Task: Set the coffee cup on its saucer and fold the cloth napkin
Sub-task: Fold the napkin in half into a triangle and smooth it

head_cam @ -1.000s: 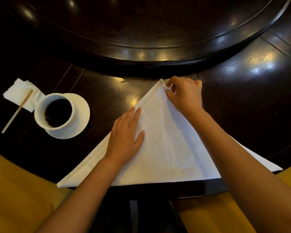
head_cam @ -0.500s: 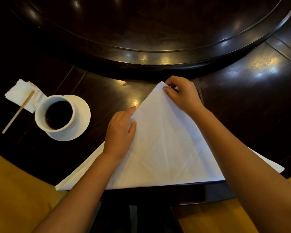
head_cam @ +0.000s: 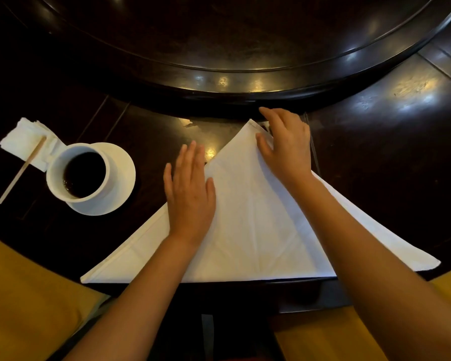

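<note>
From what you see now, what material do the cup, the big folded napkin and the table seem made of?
Cup: likely glazed ceramic, white with a smooth thick rim. Napkin: woven cloth, matte white, with soft creases and a hemmed edge. Table: dark wood, probably lacquered; it gives glossy reflections and shows plank seams.

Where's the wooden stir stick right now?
In the head view, the stir stick lies far left on the table, its top end on the paper napkin, just left of the coffee cup.
</note>
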Motion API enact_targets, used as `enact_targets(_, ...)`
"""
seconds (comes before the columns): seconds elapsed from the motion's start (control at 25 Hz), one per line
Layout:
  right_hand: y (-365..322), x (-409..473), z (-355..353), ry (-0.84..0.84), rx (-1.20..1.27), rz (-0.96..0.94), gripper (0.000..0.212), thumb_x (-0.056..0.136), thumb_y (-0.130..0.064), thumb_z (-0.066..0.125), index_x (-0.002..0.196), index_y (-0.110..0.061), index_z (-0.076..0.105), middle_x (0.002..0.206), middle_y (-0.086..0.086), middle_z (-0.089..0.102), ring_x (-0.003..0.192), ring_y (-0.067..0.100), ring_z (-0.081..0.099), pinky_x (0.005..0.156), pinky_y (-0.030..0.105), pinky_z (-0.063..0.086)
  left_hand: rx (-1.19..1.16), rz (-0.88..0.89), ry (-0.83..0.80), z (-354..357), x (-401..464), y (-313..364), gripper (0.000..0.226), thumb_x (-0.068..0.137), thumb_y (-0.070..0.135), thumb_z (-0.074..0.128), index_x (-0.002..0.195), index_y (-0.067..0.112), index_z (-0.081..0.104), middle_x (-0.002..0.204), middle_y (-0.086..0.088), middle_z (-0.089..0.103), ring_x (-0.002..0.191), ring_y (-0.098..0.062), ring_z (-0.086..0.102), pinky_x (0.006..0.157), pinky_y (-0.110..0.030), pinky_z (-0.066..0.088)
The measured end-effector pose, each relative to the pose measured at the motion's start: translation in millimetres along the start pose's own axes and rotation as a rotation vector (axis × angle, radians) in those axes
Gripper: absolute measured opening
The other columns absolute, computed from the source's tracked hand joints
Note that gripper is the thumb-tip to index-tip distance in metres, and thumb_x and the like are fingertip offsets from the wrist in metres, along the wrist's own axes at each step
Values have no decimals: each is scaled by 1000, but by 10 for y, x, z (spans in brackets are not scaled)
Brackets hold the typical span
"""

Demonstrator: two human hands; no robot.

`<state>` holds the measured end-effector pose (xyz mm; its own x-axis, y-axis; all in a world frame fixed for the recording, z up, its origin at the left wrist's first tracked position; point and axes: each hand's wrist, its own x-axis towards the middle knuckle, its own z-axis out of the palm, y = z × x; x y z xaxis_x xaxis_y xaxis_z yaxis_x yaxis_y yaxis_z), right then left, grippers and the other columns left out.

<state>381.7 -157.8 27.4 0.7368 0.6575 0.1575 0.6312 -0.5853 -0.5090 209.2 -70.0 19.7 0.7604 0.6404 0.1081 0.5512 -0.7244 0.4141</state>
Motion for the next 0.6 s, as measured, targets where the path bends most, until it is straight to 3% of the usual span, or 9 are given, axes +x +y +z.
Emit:
enact_targets(0.08,-54,-365,-7,6,-85,-89,45,92,-24,39,133,-9,46,137,14,49,130,31,40,106,48,26,107,103,-92,55,-209,176,58,94,26,33,147,12,15,155,-9,21,143,-22,11,113,-52,10)
enact_targets(0.24,-113,-1143,89,-198,-110,-12,50,97,-30,22,144,-12,25,152,8,25,142,22,13,115,50,11,268,232,-268,326,-585,300,61,93,41,18,148,17,7,156,-8,16,143,-25,7,111,-55,7)
enact_targets(0.6,140,-1910,-111,-290,-335,141,60,94,-46,22,148,-22,9,156,2,6,143,18,-1,114,47,0,341,205,-316,330,-578,289,66,89,52,16,148,25,4,157,-6,11,144,-23,3,110,-53,1)
